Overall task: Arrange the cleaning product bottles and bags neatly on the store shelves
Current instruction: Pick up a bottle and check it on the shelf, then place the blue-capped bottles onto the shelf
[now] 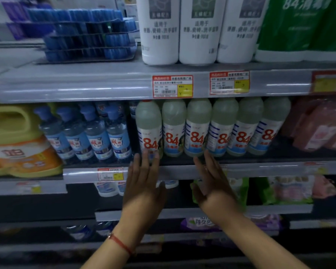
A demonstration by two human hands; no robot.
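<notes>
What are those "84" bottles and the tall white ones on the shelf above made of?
The 84 bottles look like translucent plastic: pale liquid shows through above glossy printed labels. The tall white bottles seem opaque plastic with a smooth, slightly shiny finish, though blur leaves that uncertain.

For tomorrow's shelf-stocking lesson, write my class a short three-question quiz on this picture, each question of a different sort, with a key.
1. True or false: both hands grip bottles by their caps.
2. Multiple choice: what stands directly left of the row of 84 bottles? A) pink bags B) blue-capped bottles C) white bottles
3. Fill in: the left hand's fingers touch the ____ 84 bottle in the row.

Key:
1. False. The left hand and right hand are open and flat at the bottle bases.
2. B, the blue-capped bottles; the pink bags lie to the right and the white bottles stand on the shelf above.
3. Leftmost.
</notes>
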